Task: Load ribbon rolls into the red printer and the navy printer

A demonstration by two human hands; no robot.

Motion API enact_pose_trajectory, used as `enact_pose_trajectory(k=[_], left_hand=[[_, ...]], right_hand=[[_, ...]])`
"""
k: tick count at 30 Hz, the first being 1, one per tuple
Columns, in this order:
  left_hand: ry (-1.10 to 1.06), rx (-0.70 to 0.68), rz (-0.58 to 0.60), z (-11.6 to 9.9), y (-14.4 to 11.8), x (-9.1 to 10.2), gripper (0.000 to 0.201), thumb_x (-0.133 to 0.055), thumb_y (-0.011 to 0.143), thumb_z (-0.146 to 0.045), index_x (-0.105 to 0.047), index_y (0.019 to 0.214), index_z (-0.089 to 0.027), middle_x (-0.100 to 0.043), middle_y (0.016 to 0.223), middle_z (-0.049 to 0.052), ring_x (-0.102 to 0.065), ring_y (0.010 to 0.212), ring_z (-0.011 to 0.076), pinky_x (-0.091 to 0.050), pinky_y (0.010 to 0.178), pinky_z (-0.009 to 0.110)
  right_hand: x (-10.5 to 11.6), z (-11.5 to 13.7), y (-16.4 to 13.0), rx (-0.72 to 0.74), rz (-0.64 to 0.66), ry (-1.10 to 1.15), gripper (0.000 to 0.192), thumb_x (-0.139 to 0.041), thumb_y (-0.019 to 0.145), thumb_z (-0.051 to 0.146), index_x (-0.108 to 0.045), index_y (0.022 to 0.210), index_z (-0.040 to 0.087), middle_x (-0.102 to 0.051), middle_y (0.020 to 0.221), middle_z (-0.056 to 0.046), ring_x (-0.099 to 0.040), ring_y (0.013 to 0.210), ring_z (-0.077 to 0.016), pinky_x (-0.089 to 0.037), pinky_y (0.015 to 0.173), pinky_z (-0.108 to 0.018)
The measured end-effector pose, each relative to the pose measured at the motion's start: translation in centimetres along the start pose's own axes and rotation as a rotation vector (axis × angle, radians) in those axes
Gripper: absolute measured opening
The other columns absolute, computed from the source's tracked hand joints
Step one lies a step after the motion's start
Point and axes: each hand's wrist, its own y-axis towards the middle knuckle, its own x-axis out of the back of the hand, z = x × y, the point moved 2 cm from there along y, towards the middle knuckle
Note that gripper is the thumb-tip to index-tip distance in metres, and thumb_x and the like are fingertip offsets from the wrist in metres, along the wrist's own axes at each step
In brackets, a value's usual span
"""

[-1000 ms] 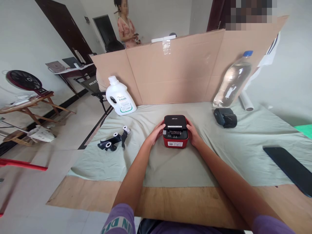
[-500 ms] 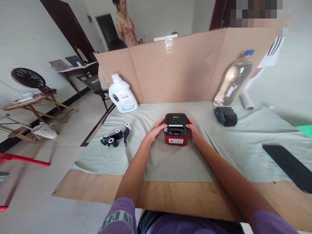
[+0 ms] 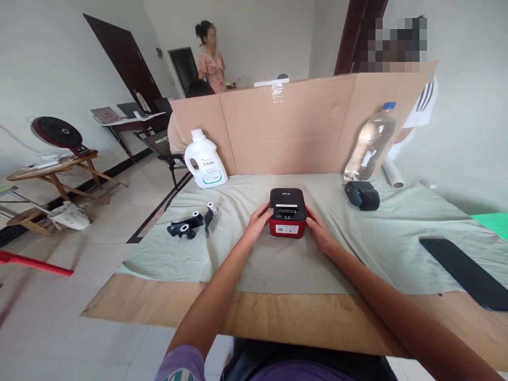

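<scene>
A red and black label printer (image 3: 289,198) rests on the cloth in front of me, its white sticker side facing me. My left hand (image 3: 260,221) holds its left side, with the thumb at the near left edge. On the opposite side, my right hand (image 3: 316,228) is against the red wall, thumb near the front corner and fingers reaching behind. Several small rolls of paper (image 3: 184,229) with dark strips lie to the left of my left hand. To the right sits a small dark device (image 3: 362,196), apart from both hands.
A white jug (image 3: 206,164) and a clear bottle (image 3: 371,145) with a blue cap stand before a cardboard screen (image 3: 286,132). A dark phone (image 3: 464,270) lies at the right, near the wooden edge (image 3: 293,317). People are behind the screen.
My view has tilted up a little. Both thumbs have slipped from the printer's top down toward its sides. The printer stays in about the same place.
</scene>
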Motion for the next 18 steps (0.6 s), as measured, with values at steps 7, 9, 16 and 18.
enact_pose_trajectory(k=[7,9,16,18], left_hand=[[0.039,-0.188,-0.033,0.8,-0.7,-0.6,0.05,-0.062,0.09,-0.033,-0.062,0.139,-0.023,-0.059,0.145,0.004,-0.056,0.134,0.0258,-0.044,0.113,0.039],[0.063,-0.249,-0.039,1.1,-0.8,-0.8,0.05,-0.059,0.092,-0.031,-0.06,0.141,-0.022,-0.055,0.149,0.003,-0.052,0.137,0.0241,-0.041,0.116,0.036],[0.108,-0.306,-0.033,1.7,-0.9,-0.9,0.05,-0.055,0.094,-0.031,-0.058,0.142,-0.018,-0.06,0.144,0.008,-0.055,0.134,0.0235,-0.04,0.117,0.037],[0.146,-0.359,-0.035,1.6,-0.7,-0.8,0.048,-0.055,0.093,-0.03,-0.061,0.14,-0.019,-0.061,0.143,0.007,-0.056,0.133,0.023,-0.039,0.117,0.036]], right_hand=[[-0.7,2.0,-1.1,0.005,-0.011,-0.064,0.08,-0.065,0.087,0.059,-0.036,0.156,0.031,-0.04,0.161,-0.006,-0.038,0.148,-0.0305,-0.038,0.119,-0.051],[-0.8,2.0,-1.2,0.005,0.003,-0.109,0.083,-0.067,0.087,0.057,-0.031,0.158,0.031,-0.039,0.161,-0.006,-0.04,0.147,-0.0309,-0.042,0.116,-0.051],[-0.7,1.8,-1.8,0.006,-0.023,-0.282,0.094,-0.071,0.085,0.053,-0.021,0.162,0.031,-0.047,0.156,-0.009,-0.055,0.134,-0.0312,-0.049,0.11,-0.052],[-0.8,1.8,-1.8,-0.004,-0.042,-0.286,0.097,-0.071,0.084,0.053,-0.019,0.163,0.029,-0.051,0.152,-0.011,-0.059,0.129,-0.0313,-0.051,0.108,-0.052]])
